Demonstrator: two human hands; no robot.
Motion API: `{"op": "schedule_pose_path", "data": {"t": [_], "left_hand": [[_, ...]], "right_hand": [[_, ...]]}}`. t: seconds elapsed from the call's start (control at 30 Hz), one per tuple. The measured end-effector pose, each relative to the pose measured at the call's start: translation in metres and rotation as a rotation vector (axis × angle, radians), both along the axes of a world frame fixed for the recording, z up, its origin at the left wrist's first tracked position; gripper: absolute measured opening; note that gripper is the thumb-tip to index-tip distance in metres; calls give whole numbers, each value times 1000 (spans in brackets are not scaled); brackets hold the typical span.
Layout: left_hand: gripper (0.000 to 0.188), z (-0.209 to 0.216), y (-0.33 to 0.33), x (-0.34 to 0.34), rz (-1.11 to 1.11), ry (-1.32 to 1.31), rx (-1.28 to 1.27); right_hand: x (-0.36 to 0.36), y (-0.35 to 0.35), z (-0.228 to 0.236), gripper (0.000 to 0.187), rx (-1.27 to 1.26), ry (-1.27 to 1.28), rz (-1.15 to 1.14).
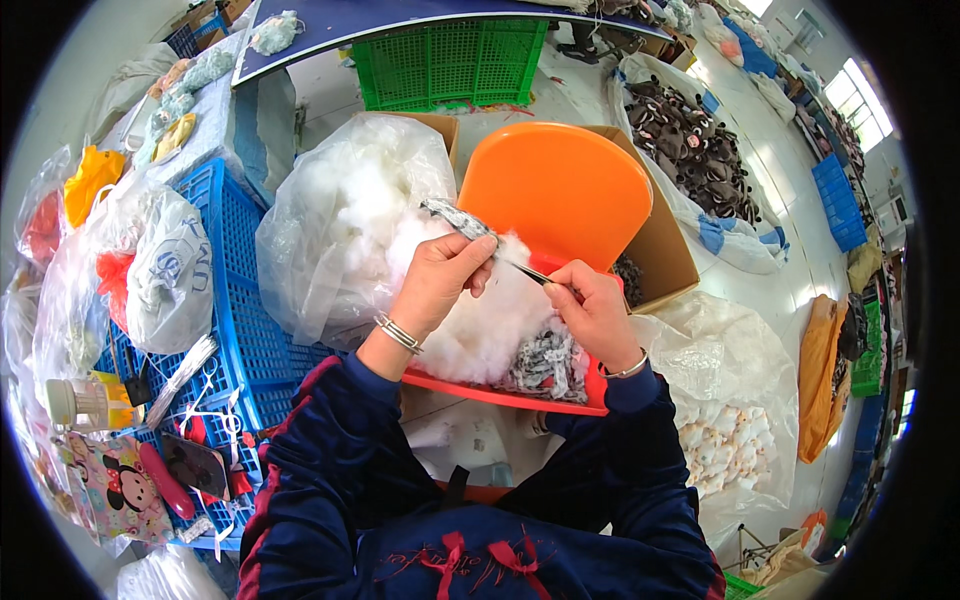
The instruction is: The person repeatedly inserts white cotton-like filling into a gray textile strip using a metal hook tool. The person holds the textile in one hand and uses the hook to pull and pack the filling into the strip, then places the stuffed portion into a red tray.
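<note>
My left hand (440, 278) is closed, pinching a small grey-and-white fabric piece (452, 215) between thumb and fingers. In my right hand (596, 312) is a thin dark metal tool (527, 271), gripped near its end; its far end meets the fabric piece at my left fingertips. Whether the tip is inside the fabric is hidden. Below both hands, fluffy white stuffing (475, 340) is heaped on the seat of an orange chair (555, 190). More grey-and-white fabric pieces (545, 366) lie beside the stuffing, near my right wrist.
A clear bag of stuffing (350, 200) adjoins the seat. Left stands a blue crate (222, 270) bearing scissors (208, 395) and bags. A cardboard box (665, 240) is behind the chair. To the right are a sack of dark plush pieces (690, 150) and a bag of white pieces (725, 445).
</note>
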State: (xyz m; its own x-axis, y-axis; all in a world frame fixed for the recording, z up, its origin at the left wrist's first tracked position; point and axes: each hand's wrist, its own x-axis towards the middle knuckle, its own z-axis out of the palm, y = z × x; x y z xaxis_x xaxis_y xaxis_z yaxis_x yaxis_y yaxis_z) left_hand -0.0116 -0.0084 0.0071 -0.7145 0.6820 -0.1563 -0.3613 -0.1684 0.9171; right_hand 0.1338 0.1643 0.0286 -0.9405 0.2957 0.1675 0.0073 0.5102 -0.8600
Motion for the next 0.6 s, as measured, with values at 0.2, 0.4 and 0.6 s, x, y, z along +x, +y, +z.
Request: {"op": "schedule_pose_path", "data": {"t": [0.2, 0.4, 0.6], "left_hand": [[29, 3, 1, 6, 31, -22, 29], [31, 1, 8, 15, -15, 66, -32], [33, -5, 13, 22, -45, 82, -65]], "right_hand": [[-1, -3, 4, 8, 12, -1, 1], [-3, -3, -8, 10, -76, 12, 0], [-8, -13, -14, 11, -224, 21, -13]]}}
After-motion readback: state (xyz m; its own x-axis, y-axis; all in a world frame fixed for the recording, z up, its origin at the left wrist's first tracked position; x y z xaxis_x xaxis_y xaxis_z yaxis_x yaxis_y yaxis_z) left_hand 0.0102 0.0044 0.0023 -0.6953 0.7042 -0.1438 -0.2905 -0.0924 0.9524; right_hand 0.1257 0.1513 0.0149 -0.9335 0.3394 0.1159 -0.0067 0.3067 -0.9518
